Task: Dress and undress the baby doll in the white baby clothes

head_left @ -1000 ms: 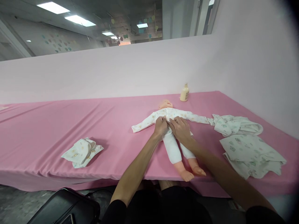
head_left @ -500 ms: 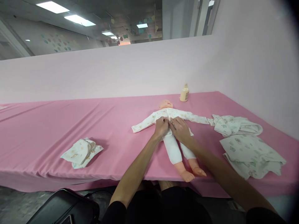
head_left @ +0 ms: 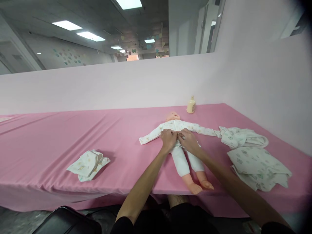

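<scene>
A baby doll [head_left: 173, 116] lies on its back with its head toward the wall and its bare feet near the table's front edge. It wears a white patterned long-sleeved shirt [head_left: 156, 132] with both sleeves spread out, and plain white lower wear on its legs. Over the doll's belly, my left hand [head_left: 169, 138] pinches the front of the shirt. My right hand [head_left: 188, 139] meets it there, fingers also pinched on the shirt front. A thin white loop hangs below the hands. What exactly lies between the fingertips is too small to make out.
Pink cloth covers the table [head_left: 126, 156]. A pump bottle [head_left: 191, 105] stands behind the doll. Folded patterned cloth [head_left: 89, 164] lies at left; crumpled patterned garments [head_left: 243, 137] and another patterned cloth [head_left: 259, 167] lie at right. A black chair [head_left: 69, 222] is at lower left.
The camera view has tilted up, so the table sits lower in the picture. Both hands stay at the shirt front, their fingertips shifting slightly closer together.
</scene>
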Tool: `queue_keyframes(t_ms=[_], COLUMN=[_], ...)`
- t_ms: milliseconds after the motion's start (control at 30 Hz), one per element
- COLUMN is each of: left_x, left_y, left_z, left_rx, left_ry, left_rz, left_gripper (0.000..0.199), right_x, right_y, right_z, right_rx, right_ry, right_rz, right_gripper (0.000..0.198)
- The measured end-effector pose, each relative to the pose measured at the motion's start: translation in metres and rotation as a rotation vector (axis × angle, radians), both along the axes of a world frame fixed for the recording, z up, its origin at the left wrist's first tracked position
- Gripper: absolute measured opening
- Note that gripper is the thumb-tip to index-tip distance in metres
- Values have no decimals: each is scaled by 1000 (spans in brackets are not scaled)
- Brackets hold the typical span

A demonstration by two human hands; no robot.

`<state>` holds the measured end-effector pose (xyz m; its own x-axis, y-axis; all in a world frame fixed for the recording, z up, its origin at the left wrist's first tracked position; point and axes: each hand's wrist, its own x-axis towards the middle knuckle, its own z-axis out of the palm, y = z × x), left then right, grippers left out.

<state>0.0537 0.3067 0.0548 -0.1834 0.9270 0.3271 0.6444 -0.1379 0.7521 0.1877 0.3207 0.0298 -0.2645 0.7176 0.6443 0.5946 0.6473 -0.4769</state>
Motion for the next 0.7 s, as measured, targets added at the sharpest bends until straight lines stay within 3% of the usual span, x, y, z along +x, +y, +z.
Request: queue_keyframes(t_ms=[167, 300, 467, 567, 700], left_x=[-1, -5, -27, -45, -62], left_y=[-4, -8, -2, 6, 15], left_z=[0, 1, 5, 2, -10], left_rx=[-43, -49, -63, -188, -374], left_ry=[-4, -20, -140, -282, -352], left_rz=[24, -22, -21, -50, -82], left_gripper=[23, 18, 16, 15, 41], right_x=[4, 8, 23, 38, 53], right_y=[-5, -9, 6, 29, 55], right_z=[1, 4, 9, 11, 5], right_rx=[-34, -104, -162, -320, -572], right_ry=[23, 184, 333, 412, 555], right_rz=[40, 121, -16, -137, -199], right_gripper=[17, 20, 26, 25, 14])
